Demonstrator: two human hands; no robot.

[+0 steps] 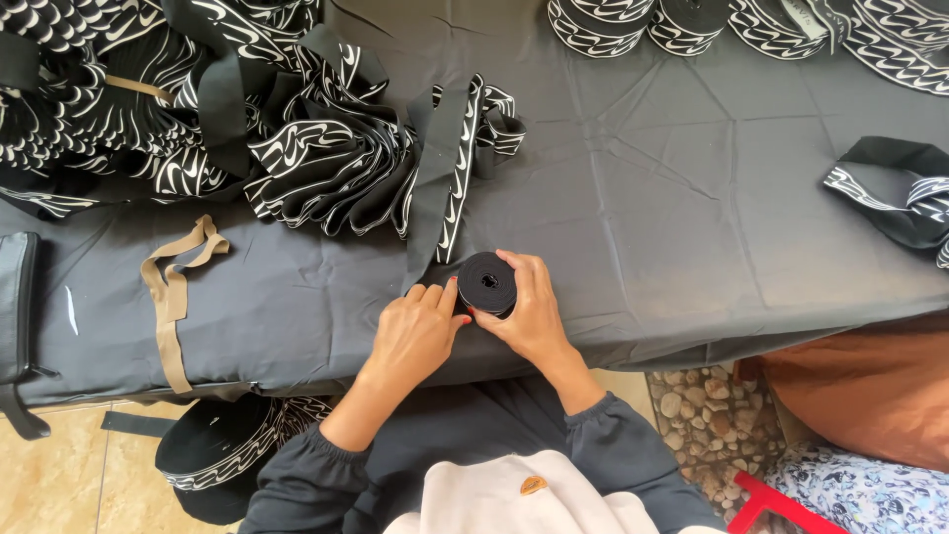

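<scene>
A small tight roll of black elastic band [486, 282] stands on edge near the front of the dark cloth-covered table [692, 218]. My right hand [529, 311] wraps around the roll from the right. My left hand [415, 331] presses its fingers against the roll's left side and the band feeding into it. From the roll, the black band with a white curved pattern [450, 188] runs up to a loose heap of the same band [227, 119] at the back left.
Several finished patterned rolls [633, 25] sit at the table's far edge. A folded bundle of band [890, 188] lies at the right. A tan strap [173, 287] lies at the left, beside a black bag [15, 297]. A large roll [222, 455] rests on the floor.
</scene>
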